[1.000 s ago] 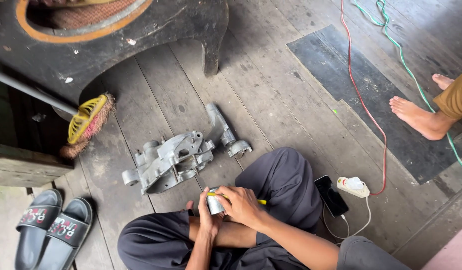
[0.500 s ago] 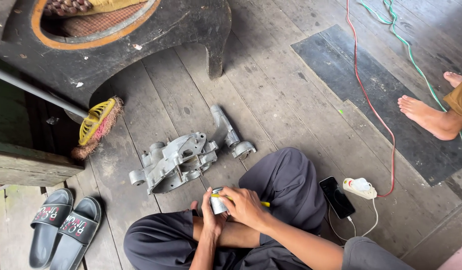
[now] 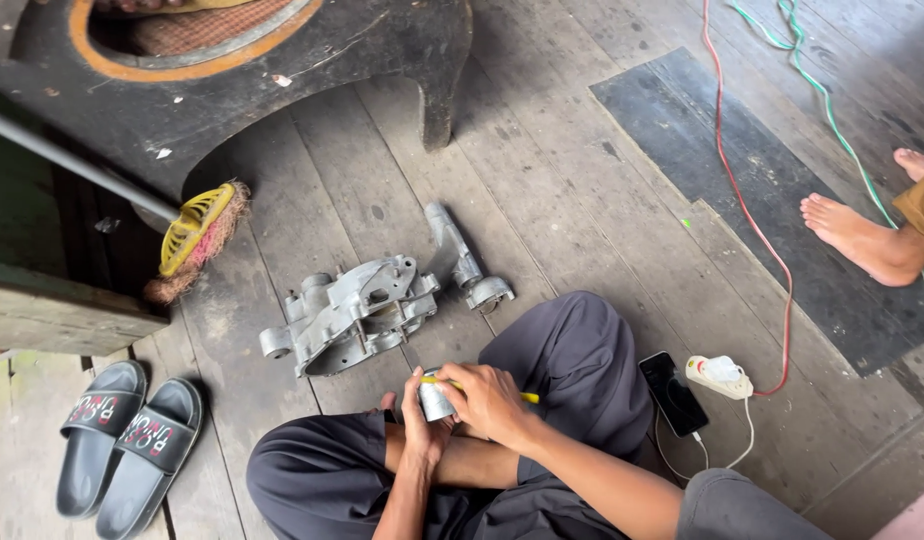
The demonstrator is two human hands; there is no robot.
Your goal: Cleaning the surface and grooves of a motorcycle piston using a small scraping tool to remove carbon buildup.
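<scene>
I sit cross-legged on a wooden plank floor. My left hand (image 3: 414, 425) grips a small silver metal cylinder (image 3: 434, 401) over my lap. My right hand (image 3: 489, 397) rests over the cylinder and holds a thin yellow tool (image 3: 528, 397) whose ends poke out on both sides of my fingers. Just beyond my knees lies a large grey cast-metal engine casing (image 3: 347, 312), and a smaller grey metal arm-shaped part (image 3: 462, 261) lies beside it to the right.
A black phone (image 3: 674, 392) is plugged into a white power strip (image 3: 720, 375) at my right knee, with red and green cables running away. Black slippers (image 3: 122, 435) lie at left, a yellow broom (image 3: 197, 235) beside a dark wooden stool. Another person's bare feet (image 3: 862, 240) are at right.
The view has drifted slightly, so everything sits a little lower and to the right. My hands stay together on the cylinder with only small finger movement.
</scene>
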